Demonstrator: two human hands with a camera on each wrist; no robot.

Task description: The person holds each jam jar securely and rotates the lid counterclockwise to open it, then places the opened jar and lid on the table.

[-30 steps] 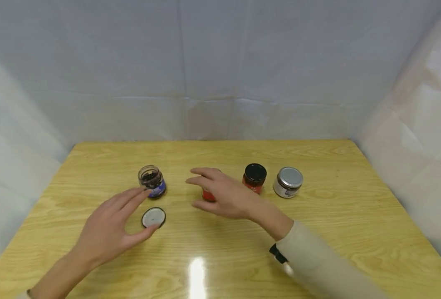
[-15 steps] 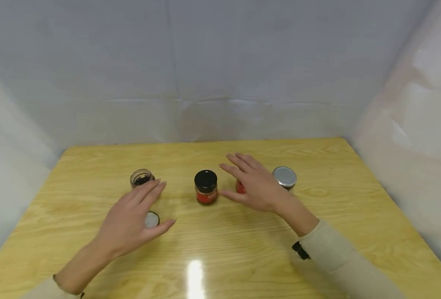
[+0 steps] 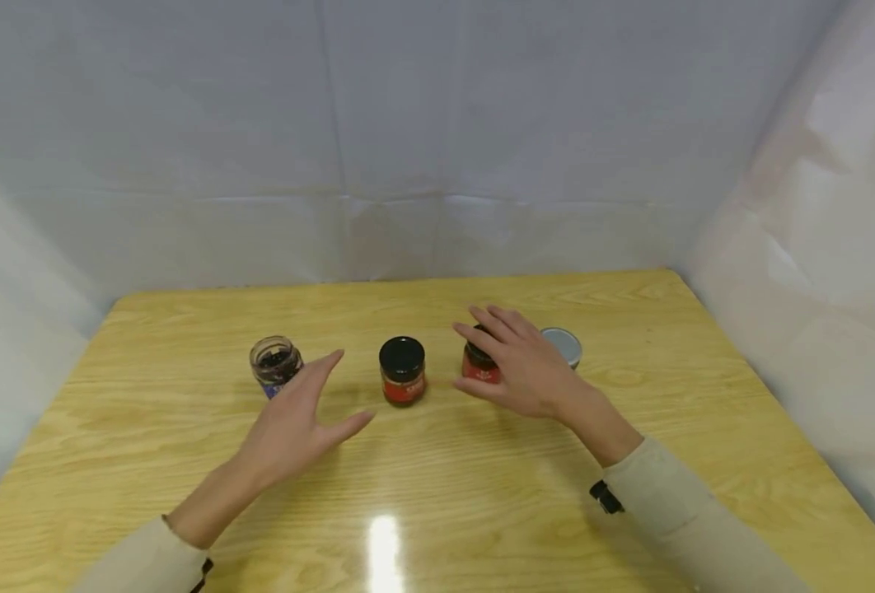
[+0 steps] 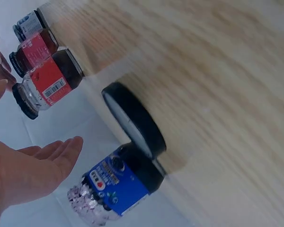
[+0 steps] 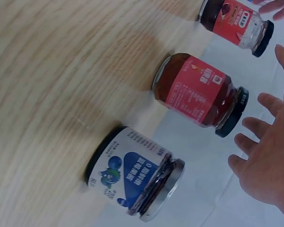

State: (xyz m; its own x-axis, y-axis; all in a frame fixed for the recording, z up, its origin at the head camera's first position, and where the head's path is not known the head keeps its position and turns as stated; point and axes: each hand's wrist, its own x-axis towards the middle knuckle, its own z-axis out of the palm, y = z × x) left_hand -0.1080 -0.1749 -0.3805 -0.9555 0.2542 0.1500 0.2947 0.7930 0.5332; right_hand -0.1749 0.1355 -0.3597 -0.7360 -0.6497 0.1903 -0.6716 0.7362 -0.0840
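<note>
My left hand (image 3: 289, 432) hovers with fingers and thumb spread between the lidless blue-labelled jar (image 3: 274, 362) and a black-lidded red-labelled jar (image 3: 403, 375); it holds nothing. A black-rimmed lid (image 4: 132, 120) lies pale side up by the blue-labelled jar in the left wrist view; in the head view my left hand hides it. My right hand (image 3: 522, 371) is over a second black-lidded red-labelled jar (image 3: 479, 368), partly covering it. In the right wrist view its spread fingers appear apart from that jar's lid.
A white-labelled jar with a silver lid (image 3: 562, 344) stands at the right end of the row, partly behind my right hand. All the jars are upright on a wooden table (image 3: 437, 494). A pale sheet (image 3: 408, 148) hangs behind the table.
My right hand has moved right, from the middle red-labelled jar to the second one. My left hand has shifted right, away from the blue-labelled jar. The head view has turned slightly.
</note>
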